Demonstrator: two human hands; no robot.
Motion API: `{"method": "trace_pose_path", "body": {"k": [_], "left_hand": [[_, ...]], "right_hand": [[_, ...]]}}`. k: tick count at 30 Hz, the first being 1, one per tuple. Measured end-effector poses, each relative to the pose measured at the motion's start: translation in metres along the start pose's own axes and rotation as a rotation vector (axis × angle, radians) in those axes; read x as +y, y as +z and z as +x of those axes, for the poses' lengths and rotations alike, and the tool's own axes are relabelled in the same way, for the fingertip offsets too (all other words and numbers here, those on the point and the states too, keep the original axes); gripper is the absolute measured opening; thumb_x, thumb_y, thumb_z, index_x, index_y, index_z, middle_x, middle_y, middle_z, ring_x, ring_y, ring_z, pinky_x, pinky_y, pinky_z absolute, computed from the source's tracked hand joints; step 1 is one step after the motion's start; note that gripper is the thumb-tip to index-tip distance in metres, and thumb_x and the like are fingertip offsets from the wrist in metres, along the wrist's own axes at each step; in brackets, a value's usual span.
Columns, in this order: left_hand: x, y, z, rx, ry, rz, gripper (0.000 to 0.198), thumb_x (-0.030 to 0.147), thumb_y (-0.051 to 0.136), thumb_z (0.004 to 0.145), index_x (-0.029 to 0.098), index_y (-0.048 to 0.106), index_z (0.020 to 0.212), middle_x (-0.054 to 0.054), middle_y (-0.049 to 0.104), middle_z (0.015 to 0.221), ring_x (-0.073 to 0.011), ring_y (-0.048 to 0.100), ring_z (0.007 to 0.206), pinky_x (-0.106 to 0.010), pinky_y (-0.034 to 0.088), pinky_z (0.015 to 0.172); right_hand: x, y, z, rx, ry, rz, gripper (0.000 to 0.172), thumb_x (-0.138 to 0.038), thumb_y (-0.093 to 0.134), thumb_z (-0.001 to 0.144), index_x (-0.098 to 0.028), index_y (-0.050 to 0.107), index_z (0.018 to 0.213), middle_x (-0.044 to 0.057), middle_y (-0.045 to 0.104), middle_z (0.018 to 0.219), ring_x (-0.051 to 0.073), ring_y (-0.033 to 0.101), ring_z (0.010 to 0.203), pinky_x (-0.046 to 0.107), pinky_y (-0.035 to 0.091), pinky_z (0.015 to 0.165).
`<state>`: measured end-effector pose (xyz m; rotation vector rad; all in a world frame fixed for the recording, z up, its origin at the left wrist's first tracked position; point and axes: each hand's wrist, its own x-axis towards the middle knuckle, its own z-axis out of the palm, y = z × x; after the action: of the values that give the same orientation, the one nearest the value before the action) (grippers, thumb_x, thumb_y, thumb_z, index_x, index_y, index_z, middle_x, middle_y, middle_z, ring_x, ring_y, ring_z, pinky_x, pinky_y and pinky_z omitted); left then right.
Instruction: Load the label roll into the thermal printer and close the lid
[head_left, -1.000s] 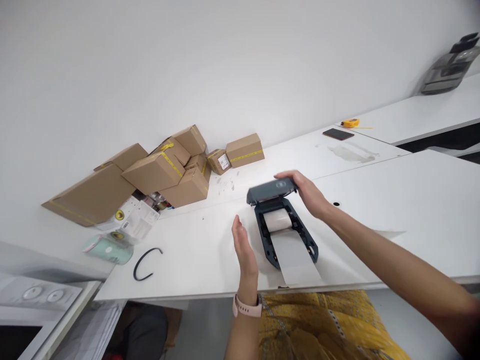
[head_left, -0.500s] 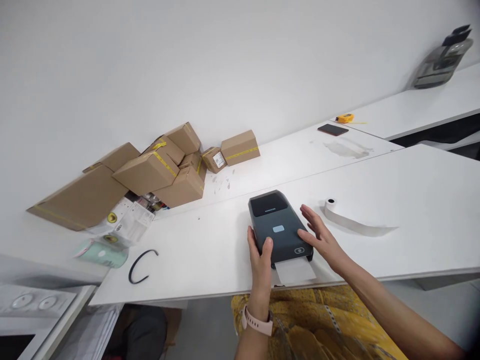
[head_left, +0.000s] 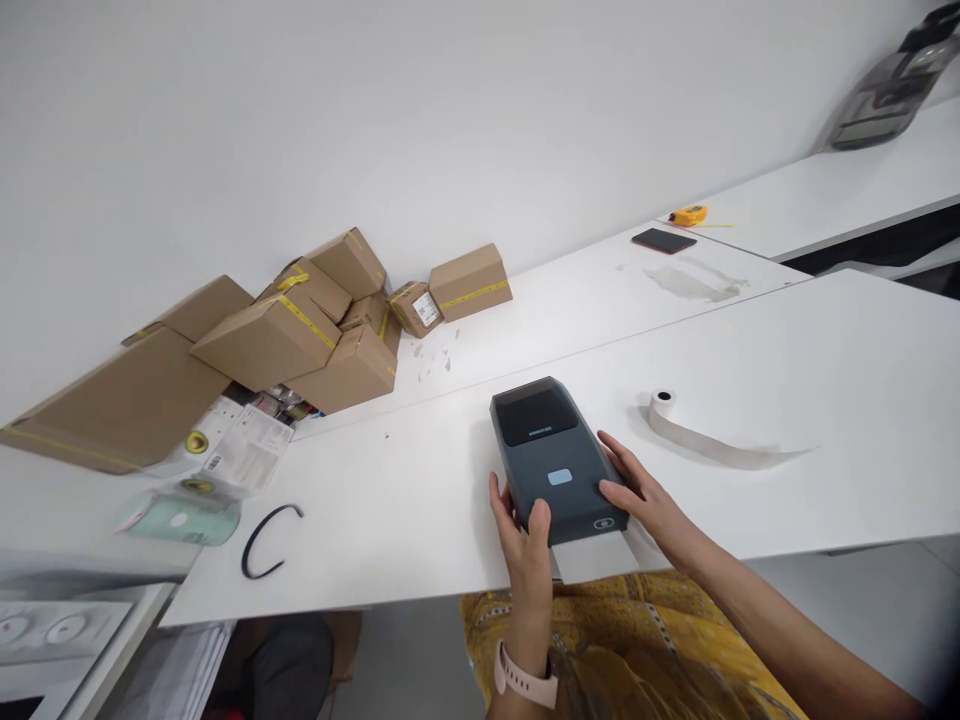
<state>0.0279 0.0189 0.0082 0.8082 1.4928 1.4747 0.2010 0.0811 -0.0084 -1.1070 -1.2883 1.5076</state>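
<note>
A dark grey label printer [head_left: 553, 456] lies closed on the white table [head_left: 787, 360], with a strip of white paper [head_left: 596, 556] coming out of its near end. My left hand [head_left: 521, 532] grips the printer's near left corner, thumb on top. My right hand [head_left: 641, 497] lies against the printer's right side, fingers stretched along it and touching the lid. A nearly spent paper roll [head_left: 661, 399] with a long loose tail [head_left: 720, 446] rests to the right of the printer.
Several taped cardboard boxes [head_left: 300, 330] are piled at the wall on the left, with printed packets and a pale green roll [head_left: 180, 520] before them. A black curved band [head_left: 262, 540] lies near the table's front edge. A phone [head_left: 663, 240] and a yellow tape measure [head_left: 688, 215] lie far back.
One second ago the printer's lid stood open under my right hand, showing the roll inside. The lid came down shut, and both hands now rest at the printer's near end.
</note>
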Motion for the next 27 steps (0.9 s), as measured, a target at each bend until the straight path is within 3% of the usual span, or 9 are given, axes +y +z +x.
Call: {"method": "trace_pose_path", "body": {"k": [5,9,12,14,17,18,20,23,27], "left_hand": [[-0.009,0.005,0.001,0.036,0.094,0.112,0.080,0.058,0.054,0.091,0.021,0.024,0.156,-0.016,0.035,0.162,-0.0283,0.045,0.143,-0.033,0.048,0.109],[-0.006,0.005,0.005,0.044,0.144,0.179,0.080,0.063,0.053,0.089,0.018,0.032,0.152,-0.017,0.042,0.158,-0.0281,0.047,0.142,-0.032,0.047,0.109],[-0.002,-0.005,0.002,-0.024,0.091,0.128,0.083,0.062,0.058,0.087,0.021,0.029,0.154,-0.017,0.044,0.156,-0.0277,0.053,0.136,-0.032,0.051,0.104],[-0.004,-0.015,-0.009,0.010,0.054,0.111,0.081,0.060,0.062,0.086,0.024,0.032,0.152,-0.016,0.046,0.154,-0.0263,0.056,0.131,-0.032,0.052,0.101],[-0.016,-0.025,-0.036,0.167,-0.003,0.135,0.058,0.066,0.063,0.084,0.023,0.061,0.123,-0.010,0.069,0.119,-0.0225,0.068,0.103,-0.031,0.056,0.085],[-0.020,-0.025,-0.046,0.150,-0.063,0.131,0.052,0.069,0.062,0.082,0.022,0.067,0.105,-0.007,0.072,0.097,-0.0206,0.069,0.085,-0.030,0.055,0.074],[-0.024,-0.017,-0.062,-0.031,-0.236,0.085,0.056,0.076,0.061,0.078,0.020,0.069,0.080,-0.005,0.067,0.069,-0.0168,0.062,0.057,-0.028,0.048,0.053],[-0.018,0.005,-0.071,-0.210,-0.396,-0.061,0.064,0.080,0.065,0.070,0.016,0.071,0.074,-0.007,0.068,0.068,-0.0122,0.055,0.044,-0.025,0.036,0.043],[-0.002,0.026,-0.066,-0.111,-0.420,-0.172,0.065,0.078,0.077,0.056,0.015,0.066,0.071,-0.004,0.067,0.061,-0.0095,0.052,0.042,-0.023,0.035,0.043]], "right_hand": [[0.006,0.003,-0.001,0.038,-0.026,-0.022,0.081,-0.065,0.059,0.087,-0.037,0.028,0.156,0.008,0.038,0.162,0.033,0.038,0.147,0.053,0.045,0.112],[0.011,0.005,-0.001,0.058,-0.057,-0.035,0.078,-0.063,0.056,0.090,-0.037,0.025,0.157,0.010,0.038,0.162,0.033,0.043,0.145,0.056,0.043,0.113],[0.003,0.005,-0.005,0.049,-0.151,-0.108,0.070,-0.059,0.052,0.095,-0.041,0.026,0.157,0.005,0.032,0.165,0.031,0.034,0.150,0.056,0.038,0.116],[-0.006,0.004,-0.011,0.059,-0.286,-0.227,0.058,-0.056,0.050,0.097,-0.044,0.038,0.152,-0.001,0.028,0.167,0.030,0.024,0.154,0.057,0.029,0.122],[-0.016,0.002,-0.023,0.063,-0.444,-0.357,0.042,-0.054,0.042,0.101,-0.042,0.060,0.136,-0.005,0.029,0.166,0.030,0.017,0.155,0.058,0.020,0.125],[-0.016,0.001,-0.027,0.057,-0.465,-0.372,0.042,-0.054,0.038,0.102,-0.041,0.063,0.133,-0.005,0.031,0.165,0.030,0.016,0.155,0.059,0.019,0.125],[-0.015,0.001,-0.032,0.044,-0.483,-0.391,0.044,-0.054,0.034,0.103,-0.041,0.065,0.131,-0.005,0.033,0.164,0.031,0.016,0.155,0.061,0.018,0.125],[-0.007,0.001,-0.035,0.021,-0.493,-0.442,0.044,-0.052,0.033,0.103,-0.041,0.064,0.132,-0.005,0.034,0.164,0.033,0.016,0.154,0.064,0.017,0.124],[-0.001,0.001,-0.035,0.024,-0.501,-0.495,0.045,-0.050,0.031,0.104,-0.041,0.063,0.135,-0.004,0.033,0.164,0.033,0.015,0.154,0.064,0.018,0.123]]}}
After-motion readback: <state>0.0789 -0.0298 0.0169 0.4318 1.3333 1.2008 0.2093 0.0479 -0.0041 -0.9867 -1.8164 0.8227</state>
